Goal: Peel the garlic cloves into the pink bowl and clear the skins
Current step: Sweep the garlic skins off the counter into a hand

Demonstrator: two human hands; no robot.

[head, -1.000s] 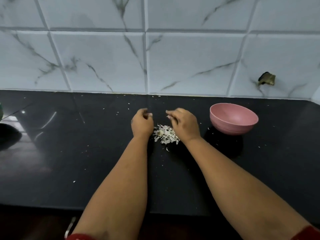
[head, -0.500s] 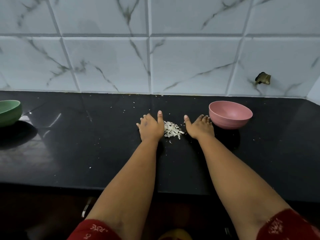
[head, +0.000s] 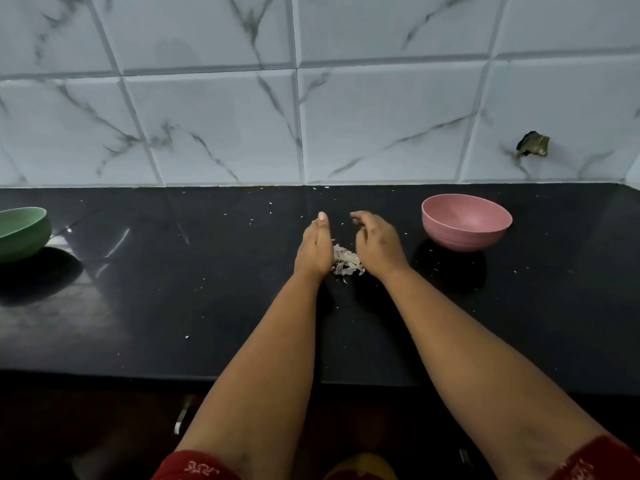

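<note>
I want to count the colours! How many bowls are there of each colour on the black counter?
Pink bowl: 1
Green bowl: 1, partly cut off at the left edge
Total: 2 bowls

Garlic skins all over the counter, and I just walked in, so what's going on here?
A person is gathering the skins into a pile on the black counter. The left hand and right hand stand on either side of the pile, cupping it between them. The pink bowl sits to the right, a green bowl far left. Small flecks remain scattered.
</note>
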